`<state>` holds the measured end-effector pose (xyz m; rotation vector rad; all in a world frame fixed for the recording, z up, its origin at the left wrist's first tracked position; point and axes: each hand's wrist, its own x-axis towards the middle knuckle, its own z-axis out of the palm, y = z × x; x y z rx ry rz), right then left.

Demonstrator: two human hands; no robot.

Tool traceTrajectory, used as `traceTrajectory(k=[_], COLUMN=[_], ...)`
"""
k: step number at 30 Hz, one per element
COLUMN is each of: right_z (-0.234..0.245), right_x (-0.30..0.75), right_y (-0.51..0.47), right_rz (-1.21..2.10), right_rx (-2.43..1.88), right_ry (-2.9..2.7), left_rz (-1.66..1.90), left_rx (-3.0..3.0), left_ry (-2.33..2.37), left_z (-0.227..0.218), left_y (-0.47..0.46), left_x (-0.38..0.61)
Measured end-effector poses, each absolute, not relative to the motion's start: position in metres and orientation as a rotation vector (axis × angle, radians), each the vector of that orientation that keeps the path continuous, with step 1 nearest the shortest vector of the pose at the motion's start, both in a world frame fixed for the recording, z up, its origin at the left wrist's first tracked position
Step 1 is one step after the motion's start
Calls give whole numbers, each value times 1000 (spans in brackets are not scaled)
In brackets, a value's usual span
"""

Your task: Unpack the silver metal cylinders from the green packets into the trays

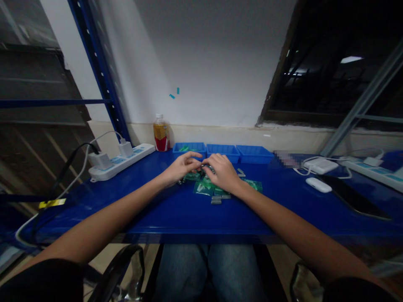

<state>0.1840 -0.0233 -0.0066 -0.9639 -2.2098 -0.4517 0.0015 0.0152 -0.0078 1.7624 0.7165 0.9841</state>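
Sleeve (40,280): lower left
Table (151,212): room along front edge
Left hand (180,167), right hand (223,171): narrowed at small piece (203,165), grips unclear

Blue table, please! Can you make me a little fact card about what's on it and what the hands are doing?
Surface: blue table
Hands: left hand and right hand, fingers close together; what's between them is too small to tell
Near hands: green packets, small silver pieces
Behind: three blue trays; the left one has green things inside
Left side: bottle, white power strip
Right side: dark phone, white case
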Motion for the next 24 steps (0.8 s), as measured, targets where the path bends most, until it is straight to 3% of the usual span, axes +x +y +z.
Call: traceTrajectory(k=[7,16,24], right_z=[-9,-13,-9], right_x=[187,186,187], right_y=[-23,-19,-24], right_rz=[-399,-315,-300], right_rx=[-994,-989,-946], right_ry=[-2115,-2109,-2089], left_rz=[989,1021,1013], left_rx=[1838,2448,2280], left_ry=[672,764,820], left_z=[-6,2,1], left_y=[13,-4,8], left_x=[1,1,-6])
